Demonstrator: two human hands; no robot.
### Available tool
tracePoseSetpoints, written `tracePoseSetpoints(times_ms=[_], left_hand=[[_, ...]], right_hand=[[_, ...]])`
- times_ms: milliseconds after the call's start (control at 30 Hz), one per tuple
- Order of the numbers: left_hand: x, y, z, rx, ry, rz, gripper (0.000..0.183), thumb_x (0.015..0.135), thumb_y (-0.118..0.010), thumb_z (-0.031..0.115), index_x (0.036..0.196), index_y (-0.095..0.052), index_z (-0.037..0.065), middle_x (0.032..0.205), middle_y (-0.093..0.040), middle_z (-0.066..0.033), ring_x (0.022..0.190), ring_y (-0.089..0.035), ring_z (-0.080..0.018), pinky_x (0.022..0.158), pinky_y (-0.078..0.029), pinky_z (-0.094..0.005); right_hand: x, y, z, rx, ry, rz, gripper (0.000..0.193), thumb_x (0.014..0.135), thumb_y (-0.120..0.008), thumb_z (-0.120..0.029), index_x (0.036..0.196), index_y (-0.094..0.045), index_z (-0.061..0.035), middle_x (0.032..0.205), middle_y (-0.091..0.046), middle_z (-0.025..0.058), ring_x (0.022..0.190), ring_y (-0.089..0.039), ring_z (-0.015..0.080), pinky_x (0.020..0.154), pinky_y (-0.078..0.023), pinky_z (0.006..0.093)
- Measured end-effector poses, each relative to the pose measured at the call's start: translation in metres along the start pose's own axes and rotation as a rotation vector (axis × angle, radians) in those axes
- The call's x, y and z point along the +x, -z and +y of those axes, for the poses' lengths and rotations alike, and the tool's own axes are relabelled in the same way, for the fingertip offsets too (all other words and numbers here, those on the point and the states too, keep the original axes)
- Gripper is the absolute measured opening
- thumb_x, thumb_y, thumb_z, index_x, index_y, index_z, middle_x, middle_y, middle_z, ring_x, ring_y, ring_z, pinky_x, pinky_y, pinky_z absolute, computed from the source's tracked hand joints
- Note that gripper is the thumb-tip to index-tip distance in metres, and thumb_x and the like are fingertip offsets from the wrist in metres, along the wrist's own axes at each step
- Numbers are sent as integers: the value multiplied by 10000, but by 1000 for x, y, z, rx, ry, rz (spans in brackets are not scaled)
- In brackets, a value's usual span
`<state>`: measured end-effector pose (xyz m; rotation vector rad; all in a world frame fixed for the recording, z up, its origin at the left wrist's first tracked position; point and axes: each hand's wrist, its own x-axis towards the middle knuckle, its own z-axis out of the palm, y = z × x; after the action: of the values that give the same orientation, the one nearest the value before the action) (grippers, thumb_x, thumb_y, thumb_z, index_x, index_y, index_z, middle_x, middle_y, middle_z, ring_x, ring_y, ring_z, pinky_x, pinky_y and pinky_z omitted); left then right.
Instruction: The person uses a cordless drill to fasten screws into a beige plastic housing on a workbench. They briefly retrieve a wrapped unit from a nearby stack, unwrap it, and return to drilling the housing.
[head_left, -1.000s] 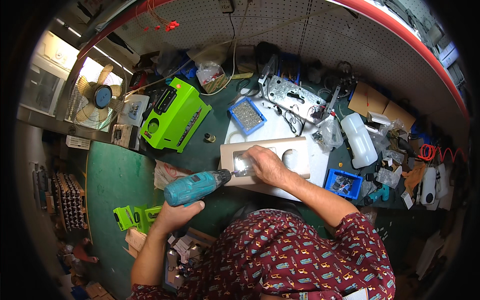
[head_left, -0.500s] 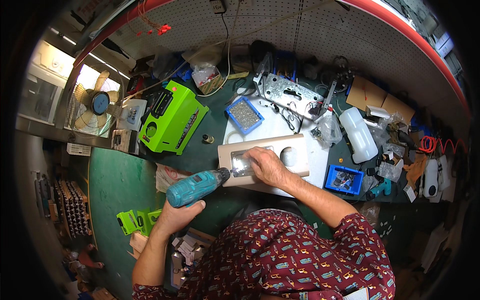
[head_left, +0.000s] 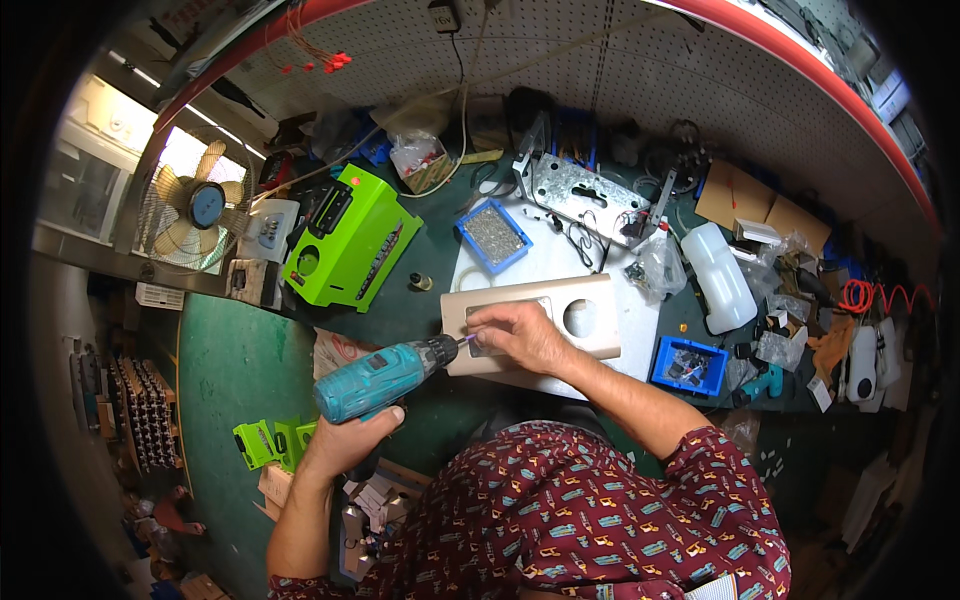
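- Left of the beige panel (head_left: 585,318), bare green bench runs toward the bright green housing (head_left: 345,240); only a small dark cap (head_left: 421,283) stands there.
- Behind the panel, a blue tray of screws (head_left: 493,234) and a metal bracket plate (head_left: 588,196) crowd the way.
- Right of the panel, a white plastic jug (head_left: 722,276) and a blue parts bin (head_left: 688,364) block passage.
- The panel's near left corner is taken by the teal cordless drill (head_left: 380,376).

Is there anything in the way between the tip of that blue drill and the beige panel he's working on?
Nothing visible. The left hand holds the teal drill, whose tip reaches the beige panel right beside the right hand's fingertips, which press on the panel at that spot.
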<state>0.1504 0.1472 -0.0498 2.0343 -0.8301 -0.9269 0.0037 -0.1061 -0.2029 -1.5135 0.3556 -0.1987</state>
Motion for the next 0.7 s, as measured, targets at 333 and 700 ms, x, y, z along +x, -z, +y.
tracePoseSetpoints(times_ms=[333,700], left_hand=[[-6,-4,-8,-52,7,41,286,882,-764,99,1156,-724,31,1028,-736,-57,930,-693,-188,868,-553,-354],[-6,-7,-10,-36,9,72,230,884,-779,123,1091,-719,44,970,-719,-37,880,-682,-175,818,-552,-349]], right_hand=[[3,-3,10,969,-364,226,171,973,-712,2,1132,-678,57,1051,-753,167,922,-784,261,788,-692,298],[2,-5,8,1150,-392,180,154,978,-734,-59,1104,-705,25,1014,-765,143,877,-785,219,763,-693,292]])
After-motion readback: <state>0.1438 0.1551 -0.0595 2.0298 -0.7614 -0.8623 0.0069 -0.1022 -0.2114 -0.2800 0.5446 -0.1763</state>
